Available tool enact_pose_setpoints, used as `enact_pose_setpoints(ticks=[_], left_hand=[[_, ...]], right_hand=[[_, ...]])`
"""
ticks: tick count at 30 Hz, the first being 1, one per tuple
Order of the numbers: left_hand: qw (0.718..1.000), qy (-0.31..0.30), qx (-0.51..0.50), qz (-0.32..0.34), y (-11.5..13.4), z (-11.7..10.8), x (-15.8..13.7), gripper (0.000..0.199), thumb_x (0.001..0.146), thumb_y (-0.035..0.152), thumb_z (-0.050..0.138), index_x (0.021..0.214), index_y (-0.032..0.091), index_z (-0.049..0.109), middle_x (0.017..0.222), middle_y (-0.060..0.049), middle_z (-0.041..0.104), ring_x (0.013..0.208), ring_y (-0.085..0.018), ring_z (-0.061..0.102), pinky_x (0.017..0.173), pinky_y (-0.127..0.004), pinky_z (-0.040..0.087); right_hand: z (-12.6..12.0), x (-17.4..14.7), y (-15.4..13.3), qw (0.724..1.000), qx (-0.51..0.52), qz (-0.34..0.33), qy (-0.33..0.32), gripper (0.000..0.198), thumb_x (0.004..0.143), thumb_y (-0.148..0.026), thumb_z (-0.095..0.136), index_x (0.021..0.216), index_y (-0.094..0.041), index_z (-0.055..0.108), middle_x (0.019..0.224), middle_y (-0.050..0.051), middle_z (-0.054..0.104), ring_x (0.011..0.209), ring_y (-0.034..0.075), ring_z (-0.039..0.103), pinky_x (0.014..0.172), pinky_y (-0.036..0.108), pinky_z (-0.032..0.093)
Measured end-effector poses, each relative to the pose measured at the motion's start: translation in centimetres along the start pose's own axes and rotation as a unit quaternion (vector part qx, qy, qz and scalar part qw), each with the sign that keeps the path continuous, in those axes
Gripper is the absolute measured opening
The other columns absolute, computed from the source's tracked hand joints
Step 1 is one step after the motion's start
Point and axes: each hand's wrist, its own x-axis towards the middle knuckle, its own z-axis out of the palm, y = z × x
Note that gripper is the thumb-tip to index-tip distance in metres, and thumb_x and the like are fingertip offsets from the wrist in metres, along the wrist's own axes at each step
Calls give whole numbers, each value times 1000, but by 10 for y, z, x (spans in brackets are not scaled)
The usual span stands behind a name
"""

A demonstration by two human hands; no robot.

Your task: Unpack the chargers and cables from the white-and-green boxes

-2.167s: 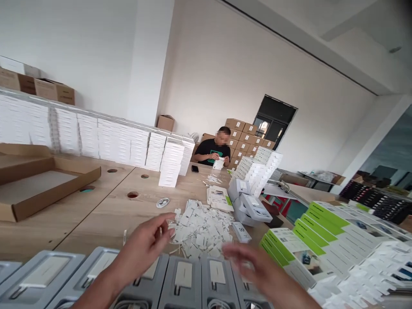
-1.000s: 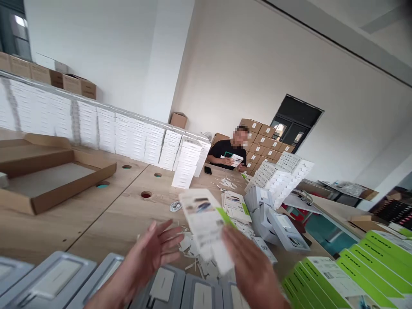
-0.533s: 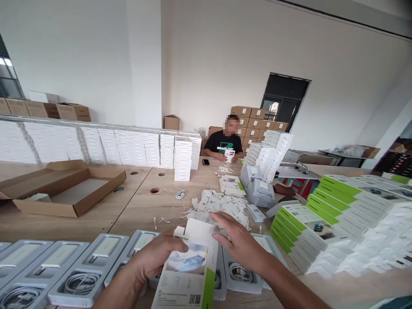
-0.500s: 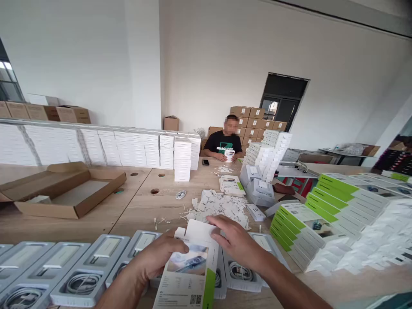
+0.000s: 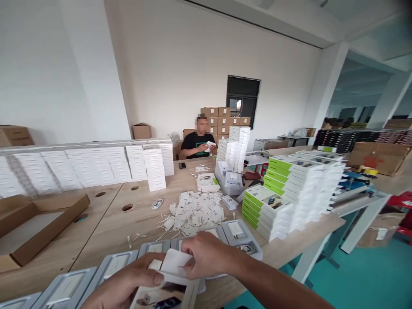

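A white retail box [image 5: 164, 288] with a printed picture of a device is low in the view, its end flap standing up. My left hand [image 5: 137, 274] is closed around the box's left side, the thumb on top near the flap's base. With fingers bent and pinched, my right hand [image 5: 207, 253] grips the flap [image 5: 174, 262] at its right edge. Beneath and beyond my hands lies a row of grey trays [image 5: 119, 262] holding white chargers and coiled cables. One such tray [image 5: 236, 231] sits just right of my right hand.
Paper scraps [image 5: 193, 212] lie heaped ahead, near a coiled cable [image 5: 157, 204]. Green-and-white boxes [image 5: 273, 206] are stacked at right. White boxes [image 5: 96, 165] form a wall behind, and an open carton [image 5: 48, 227] stands left. A co-worker [image 5: 198, 143] sits opposite, holding a small white box.
The view has swung to the right. My right hand has closed from a loose reach over the flap into a grip on it. The box now sits lower in view.
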Motion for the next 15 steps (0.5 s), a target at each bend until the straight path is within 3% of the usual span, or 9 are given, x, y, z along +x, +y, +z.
enact_pose_setpoints(ticks=[2,4,8,10,12,15], left_hand=[[993,54,106,-25,-1,-1,2,54,69,48,69,113,18,64,105,-8,71,101,-32,63,88,-40,45],[977,84,192,-28,-1,2,2,49,73,52,66,110,19,66,107,-7,70,102,-30,63,89,-36,46],[977,44,207,-1,1,12,-2,41,80,50,61,107,20,68,113,-6,68,104,-26,63,89,-30,47],[973,58,222,6,2,17,-5,38,80,48,61,104,21,70,114,-6,67,105,-26,62,90,-29,47],[968,79,239,3,4,21,-9,35,79,48,62,101,22,72,113,-5,67,105,-26,62,89,-28,47],[965,90,245,2,7,25,-15,33,78,46,63,100,24,74,110,-3,69,104,-27,62,88,-28,48]], right_hand=[[7,-6,3,994,107,6,-17,20,62,-30,65,81,-22,66,67,-4,62,60,12,51,51,20,30],[13,-12,7,961,268,36,-62,27,62,-27,66,88,-21,67,69,-4,61,58,10,51,50,18,33],[21,-19,19,809,552,130,-151,30,74,-33,59,95,-17,71,67,-2,60,51,8,51,44,16,34],[26,-19,24,767,596,143,-190,27,73,-32,62,92,-17,73,67,-2,61,49,7,51,41,15,33],[31,-19,27,759,591,136,-238,24,65,-28,71,87,-17,74,65,-4,62,46,6,49,41,14,34],[35,-18,25,782,548,124,-269,21,62,-25,76,82,-18,73,60,-5,60,43,5,46,42,15,35]])
